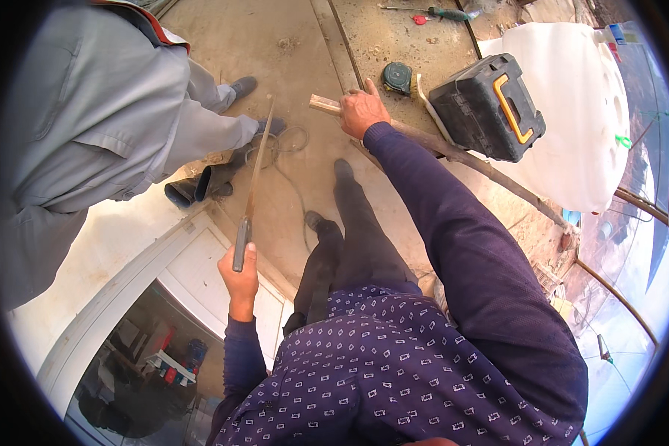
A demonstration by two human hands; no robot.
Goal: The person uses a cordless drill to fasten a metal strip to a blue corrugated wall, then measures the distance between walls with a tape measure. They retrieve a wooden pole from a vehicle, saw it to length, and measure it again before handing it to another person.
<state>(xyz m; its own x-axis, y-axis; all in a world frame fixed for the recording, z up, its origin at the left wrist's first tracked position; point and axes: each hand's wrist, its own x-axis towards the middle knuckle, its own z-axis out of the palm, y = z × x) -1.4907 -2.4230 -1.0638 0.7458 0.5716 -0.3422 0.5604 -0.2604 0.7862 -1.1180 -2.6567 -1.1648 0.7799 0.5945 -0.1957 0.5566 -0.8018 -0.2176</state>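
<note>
The left hand is closed around the handle of a handsaw, blade pointing away; the right hand, farther out, clasps a wooden strip, probably steadying it.

An outdoor building site: bare concrete slab, black tool case, tape measure, white water tank.
</note>
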